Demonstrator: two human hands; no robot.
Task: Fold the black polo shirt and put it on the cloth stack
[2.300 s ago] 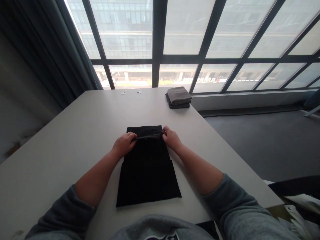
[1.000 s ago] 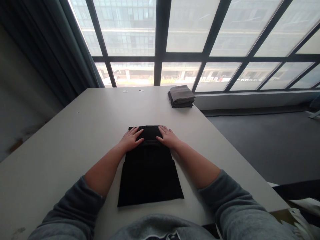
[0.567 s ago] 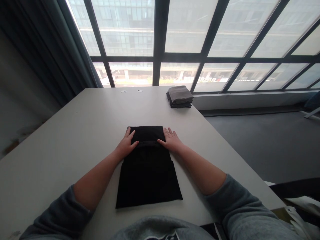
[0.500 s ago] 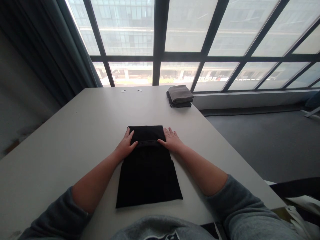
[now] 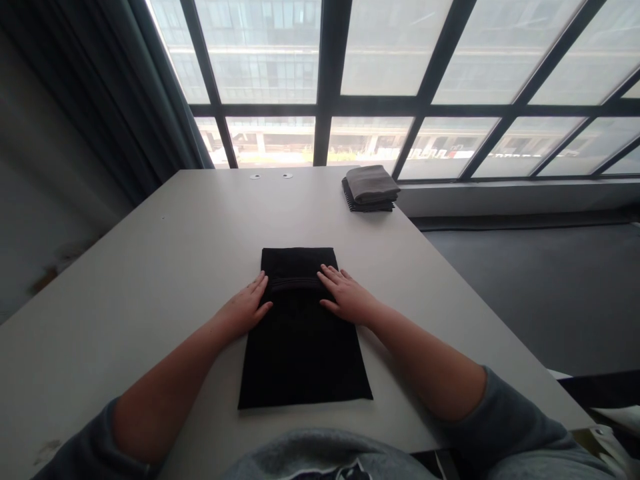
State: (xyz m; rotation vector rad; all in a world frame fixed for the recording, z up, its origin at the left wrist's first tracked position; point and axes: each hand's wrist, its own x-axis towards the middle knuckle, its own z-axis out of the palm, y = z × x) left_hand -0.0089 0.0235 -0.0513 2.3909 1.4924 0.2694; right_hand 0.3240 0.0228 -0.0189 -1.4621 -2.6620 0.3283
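Note:
A folded black garment (image 5: pixel 305 360) lies flat on the white table in front of me, its narrower folded end away from me. A ribbed band crosses it near that far end. My left hand (image 5: pixel 245 308) rests on the left edge with fingers stretched out, the fingertips on the cloth. On the opposite edge my right hand (image 5: pixel 349 295) lies flat, fingers spread over the cloth just by the band. Neither hand grips the fabric.
A stack of folded grey and dark cloths (image 5: pixel 371 188) sits at the table's far right corner. The white table (image 5: pixel 200 240) reaches to the windows. A dark curtain (image 5: pixel 100 87) hangs at the left. Grey floor (image 5: pixel 500 293) lies beyond the right edge.
Both hands have slid toward me along the garment's sides, from the far end to around the band. The cloth's side edges look straighter. The view has shifted slightly.

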